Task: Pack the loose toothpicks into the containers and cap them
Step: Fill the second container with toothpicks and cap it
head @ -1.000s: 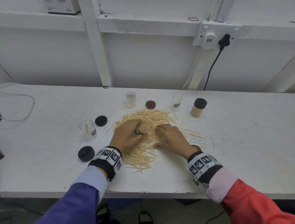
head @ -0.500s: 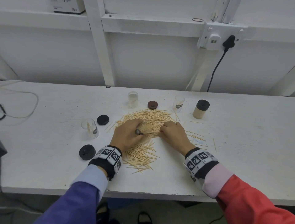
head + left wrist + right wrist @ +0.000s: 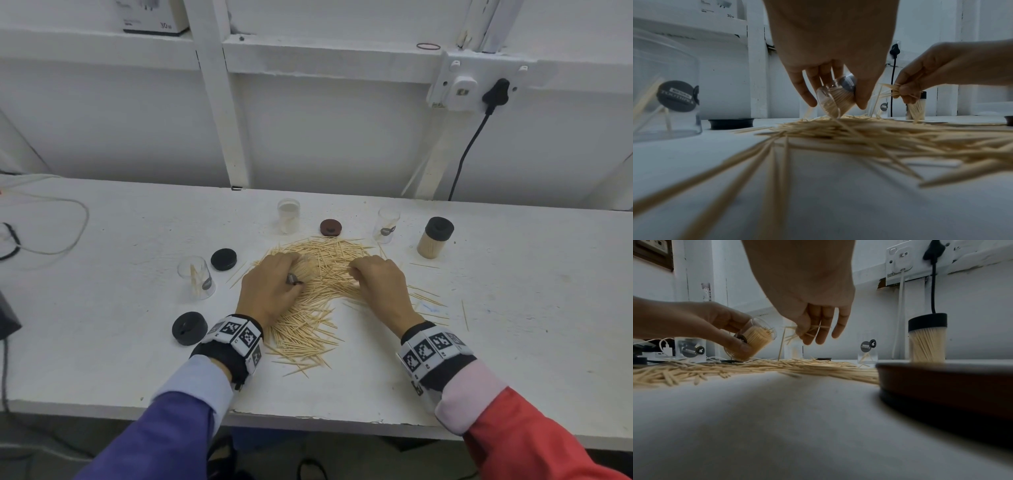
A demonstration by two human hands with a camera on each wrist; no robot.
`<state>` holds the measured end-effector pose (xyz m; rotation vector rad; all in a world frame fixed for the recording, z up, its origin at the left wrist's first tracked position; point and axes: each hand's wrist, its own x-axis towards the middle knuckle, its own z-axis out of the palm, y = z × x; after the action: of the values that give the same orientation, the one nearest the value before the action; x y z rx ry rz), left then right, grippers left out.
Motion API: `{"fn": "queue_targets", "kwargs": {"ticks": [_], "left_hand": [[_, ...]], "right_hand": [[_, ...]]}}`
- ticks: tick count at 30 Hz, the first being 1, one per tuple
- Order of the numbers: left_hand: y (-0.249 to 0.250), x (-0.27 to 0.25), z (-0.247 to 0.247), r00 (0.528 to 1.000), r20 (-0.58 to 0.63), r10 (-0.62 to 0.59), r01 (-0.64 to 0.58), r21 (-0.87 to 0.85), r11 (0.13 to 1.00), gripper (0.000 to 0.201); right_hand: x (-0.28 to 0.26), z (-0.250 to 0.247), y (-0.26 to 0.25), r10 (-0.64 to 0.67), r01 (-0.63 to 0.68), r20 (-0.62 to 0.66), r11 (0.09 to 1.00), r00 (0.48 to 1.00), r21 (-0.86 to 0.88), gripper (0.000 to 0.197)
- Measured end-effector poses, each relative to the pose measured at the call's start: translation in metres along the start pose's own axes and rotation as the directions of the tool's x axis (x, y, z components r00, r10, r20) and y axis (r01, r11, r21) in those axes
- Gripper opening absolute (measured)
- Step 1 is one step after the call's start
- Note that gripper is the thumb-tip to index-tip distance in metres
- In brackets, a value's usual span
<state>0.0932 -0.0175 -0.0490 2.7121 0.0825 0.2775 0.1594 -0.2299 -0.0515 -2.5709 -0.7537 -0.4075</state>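
Note:
A heap of loose toothpicks [image 3: 318, 298] [image 3: 879, 134] [image 3: 777, 366] lies mid-table. My left hand [image 3: 274, 284] [image 3: 836, 91] grips a clear container [image 3: 306, 269] [image 3: 836, 100] [image 3: 754, 340], nearly full of toothpicks, tilted on the pile with its mouth toward the right. My right hand [image 3: 376, 277] [image 3: 812, 332] pinches a small bunch of toothpicks [image 3: 898, 91] [image 3: 803, 332] just right of that mouth. A full capped container [image 3: 433, 238] [image 3: 927, 337] stands at the back right.
Clear containers stand at the left [image 3: 196, 277], back middle [image 3: 288, 216] and back right [image 3: 387, 224]. Black caps [image 3: 223, 259] [image 3: 189, 328] lie left of the pile, a brown cap [image 3: 331, 227] behind it. Another brown cap [image 3: 941, 382] sits by my right wrist. Cables [image 3: 51, 233] lie far left.
My right hand has moved forward over the pile and lifted a bunch of toothpicks toward the tilted container. The left hand has stayed on the container.

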Motion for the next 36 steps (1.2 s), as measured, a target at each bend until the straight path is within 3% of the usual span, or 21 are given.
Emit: {"fn": "queue_targets", "kwargs": {"ticks": [5,7,10,14,29,36], "left_hand": [[-0.0008,0.0002,0.0005,1.0,0.01,0.011,-0.011,0.008,1.0,0.055],[-0.0002,0.0005,0.0004,1.0,0.012,0.022,-0.022,0.003,1.0,0.056],[0.002,0.0001,-0.0001,0.998,0.024,0.056,-0.056,-0.021,0.998,0.057],[0.0061,-0.0016,-0.0029,0.996,0.033,0.085,-0.082,-0.074,0.994,0.06],[0.0059,-0.0021,-0.0031,0.998,-0.001,0.061,-0.061,-0.085,0.994,0.062],[0.0031,-0.0029,0.0003,0.972,0.064,0.228,-0.224,-0.061,0.973,0.058]], "right_hand": [[-0.0007,-0.0043,-0.0027,-0.062,0.074,-0.161,0.995,0.985,0.07,0.005],[-0.0013,-0.0047,-0.0041,-0.1,0.117,-0.179,0.989,0.979,0.089,0.015],[-0.0011,-0.0049,-0.0043,-0.148,0.168,-0.174,0.98,0.974,0.106,0.029],[-0.0025,-0.0019,-0.0015,-0.171,0.186,-0.157,0.978,0.973,0.091,0.005],[-0.0032,-0.0008,-0.0005,-0.238,0.258,-0.158,0.958,0.958,0.125,0.011],[-0.0018,-0.0002,-0.0014,-0.299,0.314,-0.157,0.946,0.941,0.082,0.01]]}}
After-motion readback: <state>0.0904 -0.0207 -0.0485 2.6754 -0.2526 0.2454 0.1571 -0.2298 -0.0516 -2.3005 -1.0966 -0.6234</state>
